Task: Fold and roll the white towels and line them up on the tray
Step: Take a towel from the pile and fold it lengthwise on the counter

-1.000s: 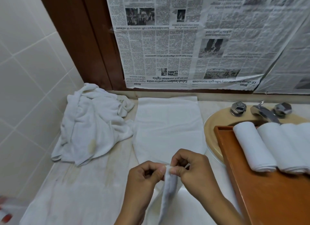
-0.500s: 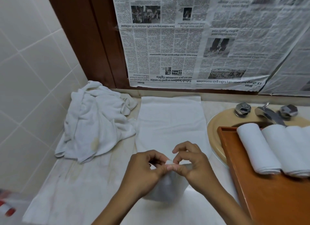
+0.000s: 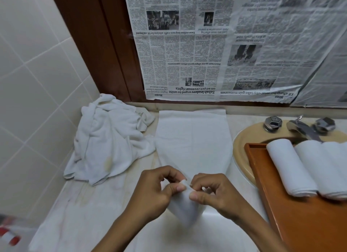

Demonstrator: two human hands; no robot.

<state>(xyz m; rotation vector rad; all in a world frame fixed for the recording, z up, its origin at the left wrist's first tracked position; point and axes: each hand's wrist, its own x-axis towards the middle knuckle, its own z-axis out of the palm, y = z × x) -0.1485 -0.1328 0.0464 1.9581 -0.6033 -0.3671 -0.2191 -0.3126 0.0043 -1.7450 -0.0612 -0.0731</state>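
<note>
- Head view showed the left hand (image 3: 154, 191) and the right hand (image 3: 216, 197) close together, almost touching. Each pinched the top edge of a small fold of towel (image 3: 185, 212) between thumb and forefinger, with the other fingers curled.
- The fold of towel hung from the fingertips down toward the person, between the two hands and just above the tabletop (image 3: 62, 214). Whether it was the near end of the flat towel or a separate cloth could not be told.
- The flat towel (image 3: 193, 139) lay straight ahead of both hands. Its long axis ran away from them toward the wall, and its near end reached them.
- This looked like the start of a roll. The roll would probably have to travel forward along that long axis, with both hands equally near and working as a pair.
- The tray (image 3: 300, 223) lay just right of the right hand, which made that hand the nearer one for the transfer.
- Rolled towels (image 3: 289, 167) lay side by side at the tray's far end, with bare wood to the left of the leftmost roll.
- A heap of unfolded towels (image 3: 109, 139) lay ahead and left of the left hand, apart from it.
</note>
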